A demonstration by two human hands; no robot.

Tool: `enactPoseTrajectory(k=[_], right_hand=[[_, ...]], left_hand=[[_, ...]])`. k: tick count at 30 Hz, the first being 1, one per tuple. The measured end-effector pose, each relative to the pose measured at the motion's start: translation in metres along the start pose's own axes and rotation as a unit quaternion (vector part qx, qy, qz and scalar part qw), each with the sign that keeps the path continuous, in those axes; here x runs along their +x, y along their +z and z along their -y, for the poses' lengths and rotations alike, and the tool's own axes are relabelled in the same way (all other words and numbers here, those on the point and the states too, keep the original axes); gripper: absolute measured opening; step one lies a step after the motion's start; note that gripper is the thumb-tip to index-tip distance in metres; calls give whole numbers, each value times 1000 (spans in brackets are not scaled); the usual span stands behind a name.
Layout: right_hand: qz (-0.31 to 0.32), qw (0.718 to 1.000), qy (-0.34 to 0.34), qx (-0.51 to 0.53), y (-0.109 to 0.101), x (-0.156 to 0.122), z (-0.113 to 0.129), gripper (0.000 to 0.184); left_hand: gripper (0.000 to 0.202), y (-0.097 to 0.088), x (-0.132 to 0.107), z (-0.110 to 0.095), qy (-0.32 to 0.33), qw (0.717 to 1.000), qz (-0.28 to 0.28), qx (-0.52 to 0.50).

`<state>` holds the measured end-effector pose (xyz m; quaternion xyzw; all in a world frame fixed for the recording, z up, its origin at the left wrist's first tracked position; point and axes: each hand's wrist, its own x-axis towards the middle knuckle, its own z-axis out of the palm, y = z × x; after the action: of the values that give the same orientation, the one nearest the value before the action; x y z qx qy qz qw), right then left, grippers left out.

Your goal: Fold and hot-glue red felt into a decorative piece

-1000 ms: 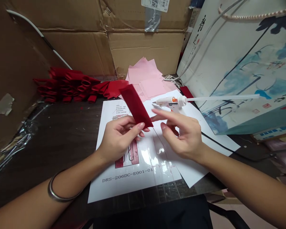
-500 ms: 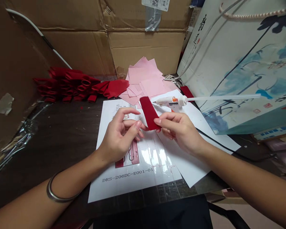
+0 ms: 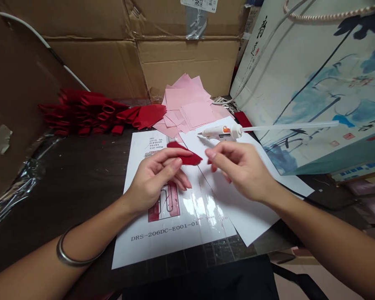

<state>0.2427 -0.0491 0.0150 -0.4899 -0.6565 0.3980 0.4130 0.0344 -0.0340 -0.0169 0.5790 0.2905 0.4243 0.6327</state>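
The red fabric strip (image 3: 185,153) is no longer lying as a long flat band across both hands; it is now bending into a narrow, curled fold just above the middle of the frame. The left hand (image 3: 156,179) is holding it in a narrow pinch near the thumb and forefinger, though the exact contact is partly hidden. The right hand (image 3: 242,171) has come away and is holding nothing, its fingers (image 3: 214,156) curving loosely open just beside the strip's pointed end. Both forearms are reaching in from the lower corners, with a metal bangle (image 3: 69,255) circling the left wrist.

Beneath the hands, a printed sheet (image 3: 137,246) is lying on the dark bench (image 3: 81,166). A white hot glue gun (image 3: 220,132) is resting on paper to the upper right of the strip, its long glue stick (image 3: 287,126) pointing right. A pile of pink paper (image 3: 187,100) is sitting at upper centre, and folded red fabric pieces (image 3: 84,112) are lying in a row at upper left.
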Motion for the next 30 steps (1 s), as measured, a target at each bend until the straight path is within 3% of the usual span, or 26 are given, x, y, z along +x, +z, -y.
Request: enactPoseTrajectory(k=[2, 5, 9, 13, 16, 19, 23, 26, 30], right_hand=[[-81, 981, -75, -157, -19, -1, 5, 47], [8, 966, -31, -257, -53, 1, 3, 59], [80, 921, 18, -381, -83, 7, -20, 65], [10, 893, 32, -448, -84, 13, -37, 64], [-20, 914, 40, -402, -74, 19, -39, 54], [1, 948, 33, -315, -62, 26, -43, 46], [-31, 960, 19, -277, -50, 33, -55, 43], [-74, 966, -22, -247, -47, 33, -57, 42], [-96, 986, -96, -96, -48, 23, -48, 27]], left_hand=[[19, 1, 1, -1, -4, 1000, -21, -15], [18, 1, 3, -2, -8, 999, -39, -25], [20, 1, 3, -3, -12, 999, -42, -32], [22, 1, 2, -4, -17, 999, -38, -29], [22, 1, 2, -4, -16, 999, -40, -28], [20, 0, 1, -3, -12, 999, -39, -26], [19, -2, 0, -2, -10, 999, -40, -19], [17, -1, 0, -2, -2, 999, -45, -19], [18, -2, 2, -1, 12, 997, -75, -31]])
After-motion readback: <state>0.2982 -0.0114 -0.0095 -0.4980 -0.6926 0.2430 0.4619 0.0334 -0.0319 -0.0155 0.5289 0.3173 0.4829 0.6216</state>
